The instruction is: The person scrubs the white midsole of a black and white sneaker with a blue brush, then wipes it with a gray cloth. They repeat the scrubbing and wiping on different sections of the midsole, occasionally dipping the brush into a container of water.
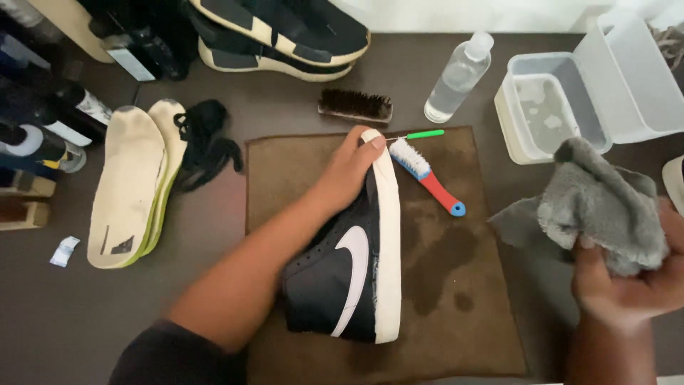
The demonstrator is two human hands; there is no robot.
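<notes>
Grey cloth (605, 207) gripped by right hand (630, 285); left hand (349, 171) clasps black sneaker (342, 278), brush (426, 173) beside, seemingly touching

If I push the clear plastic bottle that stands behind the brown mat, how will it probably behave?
The clear bottle is tall and narrow and stands upright, so a push near its cap would probably tip it. Its body looks round, so it may then roll across the dark table. It looks mostly full of clear liquid, so it is likely rather heavy for its size.
</notes>
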